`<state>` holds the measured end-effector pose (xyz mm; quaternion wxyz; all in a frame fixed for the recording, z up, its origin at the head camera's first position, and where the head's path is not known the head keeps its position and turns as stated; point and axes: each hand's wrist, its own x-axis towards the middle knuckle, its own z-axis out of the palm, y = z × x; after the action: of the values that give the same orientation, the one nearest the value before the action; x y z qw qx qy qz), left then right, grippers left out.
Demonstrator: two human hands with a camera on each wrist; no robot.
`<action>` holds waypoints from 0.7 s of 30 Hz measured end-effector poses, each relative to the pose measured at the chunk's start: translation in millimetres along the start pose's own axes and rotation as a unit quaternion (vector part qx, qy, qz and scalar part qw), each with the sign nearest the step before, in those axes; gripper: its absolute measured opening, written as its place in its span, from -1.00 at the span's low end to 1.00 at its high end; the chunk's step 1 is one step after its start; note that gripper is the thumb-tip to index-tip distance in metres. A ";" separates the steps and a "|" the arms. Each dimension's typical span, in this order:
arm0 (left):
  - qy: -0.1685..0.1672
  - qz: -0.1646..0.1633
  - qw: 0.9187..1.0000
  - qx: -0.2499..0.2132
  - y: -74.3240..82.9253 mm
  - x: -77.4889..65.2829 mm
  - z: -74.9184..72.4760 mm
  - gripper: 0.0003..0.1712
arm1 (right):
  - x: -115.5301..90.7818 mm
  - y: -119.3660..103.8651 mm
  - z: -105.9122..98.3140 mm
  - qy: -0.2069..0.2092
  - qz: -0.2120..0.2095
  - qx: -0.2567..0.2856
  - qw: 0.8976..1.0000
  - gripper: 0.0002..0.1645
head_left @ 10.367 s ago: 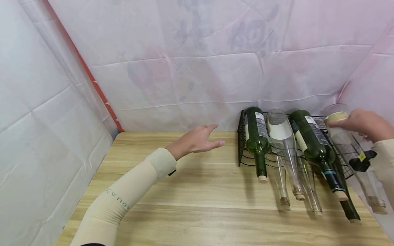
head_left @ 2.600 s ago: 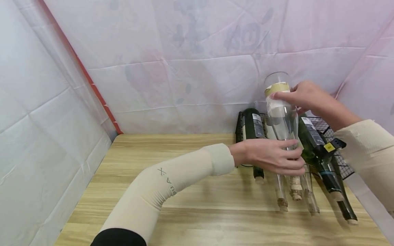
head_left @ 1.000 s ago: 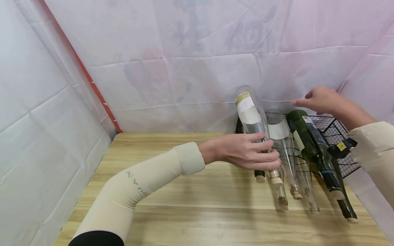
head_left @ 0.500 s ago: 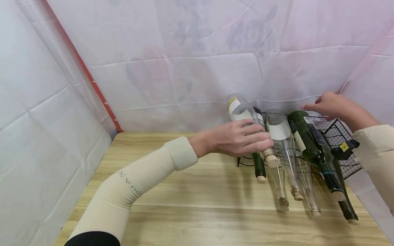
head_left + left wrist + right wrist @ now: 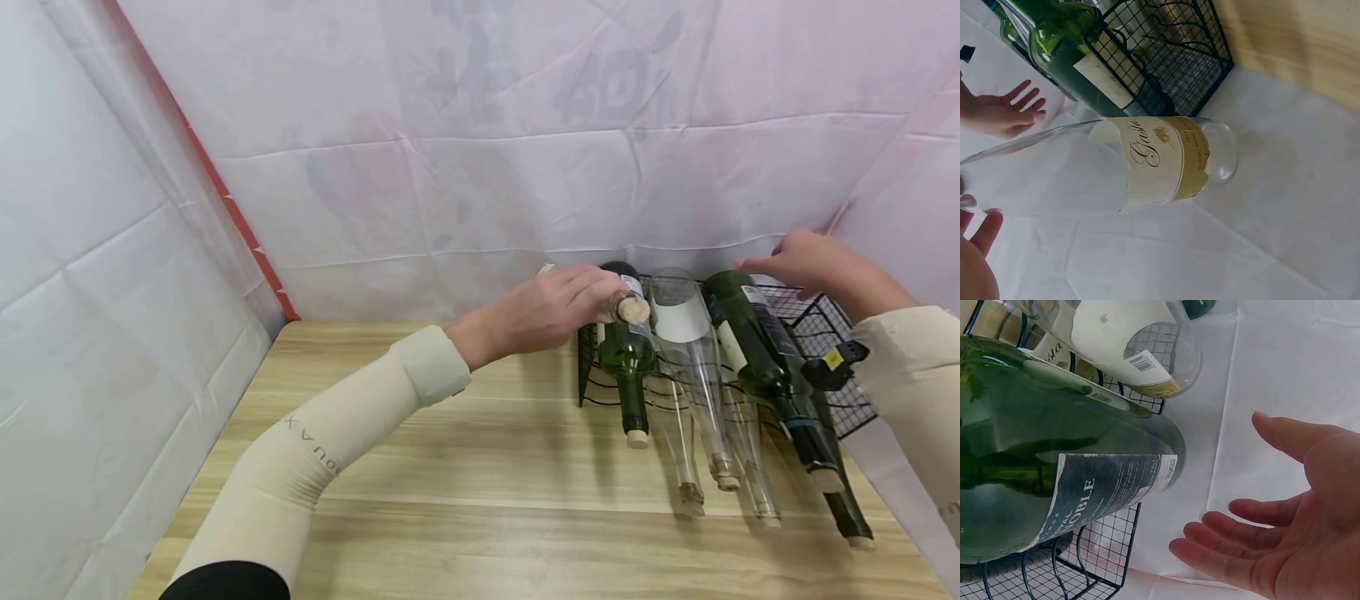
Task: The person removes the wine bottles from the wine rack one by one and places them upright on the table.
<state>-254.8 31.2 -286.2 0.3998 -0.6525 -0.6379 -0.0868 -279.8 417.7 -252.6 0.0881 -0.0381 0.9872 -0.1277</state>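
Observation:
My left hand (image 5: pixel 551 308) grips a clear glass wine bottle by its neck, just left of the rack. Its cork (image 5: pixel 634 311) points toward the head camera, and the hand hides most of the bottle there. In the left wrist view the bottle (image 5: pixel 1157 159) shows a torn cream-and-gold label and a rounded base. The right hand (image 5: pixel 828 267) is spread behind the rack's right side, holding nothing; in the right wrist view its fingers (image 5: pixel 1229 550) are apart from the nearby green bottle (image 5: pixel 1110 481).
A black wire rack (image 5: pixel 1191 81) stands at the table's back right. On top lie a green bottle (image 5: pixel 633 358), a clear bottle (image 5: pixel 678 321) and another green bottle (image 5: pixel 757 342). Corked necks below jut forward over the wooden table (image 5: pixel 465 500). A white sheet (image 5: pixel 450 167) hangs close behind.
The clear bottle went from my right hand at the rack's right side to my left hand, then left across the rack. Its corked end has just swung upward. The right hand drew back, emptied.

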 end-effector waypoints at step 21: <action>-0.019 -0.244 0.964 -0.103 -29.4 -33.8 13.8 -0.52 | 3.5 -0.9 15.8 0.002 0.007 0.033 0.999 -0.32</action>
<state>-292.5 10.2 -304.3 0.2846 -0.5161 -0.7729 -0.2349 -280.3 412.6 -267.9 0.0885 -0.0284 0.9828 -0.1594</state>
